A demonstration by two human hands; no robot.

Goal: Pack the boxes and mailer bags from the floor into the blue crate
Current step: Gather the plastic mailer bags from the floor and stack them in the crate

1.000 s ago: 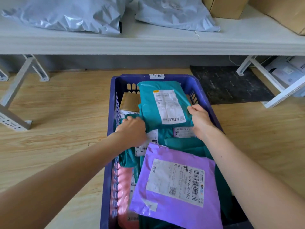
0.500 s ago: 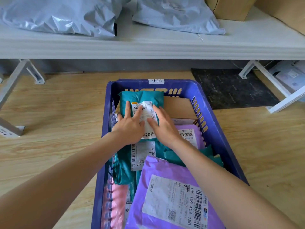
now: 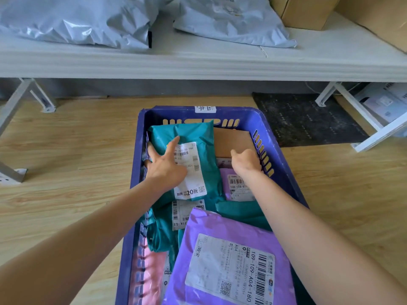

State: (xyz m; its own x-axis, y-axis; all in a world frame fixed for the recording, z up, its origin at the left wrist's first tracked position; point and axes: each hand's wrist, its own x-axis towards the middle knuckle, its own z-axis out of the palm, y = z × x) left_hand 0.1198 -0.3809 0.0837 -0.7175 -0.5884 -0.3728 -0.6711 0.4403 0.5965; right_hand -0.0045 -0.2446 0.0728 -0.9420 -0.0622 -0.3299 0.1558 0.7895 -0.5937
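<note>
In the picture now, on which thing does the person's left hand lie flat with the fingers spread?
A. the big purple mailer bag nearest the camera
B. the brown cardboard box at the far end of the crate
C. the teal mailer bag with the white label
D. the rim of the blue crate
C: the left hand lies open on the teal mailer bag, partly over its white label, while the right hand is at the cardboard box.

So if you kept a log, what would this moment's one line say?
left hand: flat, open on teal mailer bag | right hand: curled at cardboard box | blue crate: nearly full
</note>
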